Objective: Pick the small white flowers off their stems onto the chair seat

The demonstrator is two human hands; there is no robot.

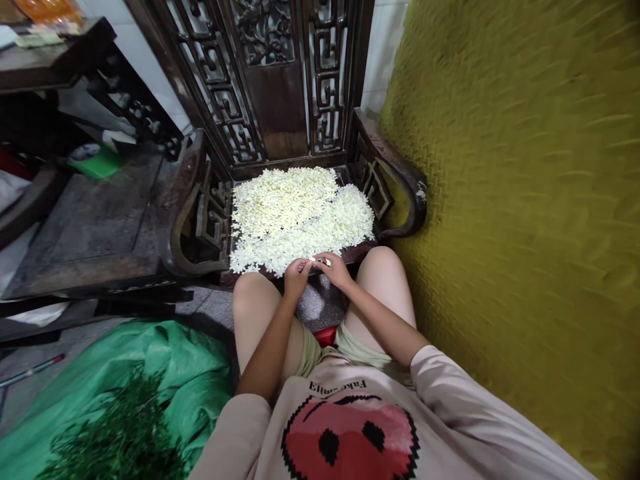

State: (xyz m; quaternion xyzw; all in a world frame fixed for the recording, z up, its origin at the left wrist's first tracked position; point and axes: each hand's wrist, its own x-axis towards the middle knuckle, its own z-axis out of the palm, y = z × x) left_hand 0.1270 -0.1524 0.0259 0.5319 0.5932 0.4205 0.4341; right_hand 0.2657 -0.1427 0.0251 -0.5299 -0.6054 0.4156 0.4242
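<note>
Just in front of the chair seat and between my knees, my left hand [297,276] and my right hand [334,268] meet, both with fingers closed in a pinch. A small white flower [313,259] shows at their joined fingertips. Another pale bit, apparently a flower too, peeks out at the fingers of my right hand. Right beyond the hands, a thick spread of loose white flowers [300,213] covers the seat. Its back left part looks more yellowish than the front and right.
The carved dark wooden chair [280,110] has curved armrests on both sides. A yellow textured panel [515,200] rises close at right. To the left are a wooden seat [100,220] with a green container [100,163], and a green sack [190,360] with leafy greens [120,433].
</note>
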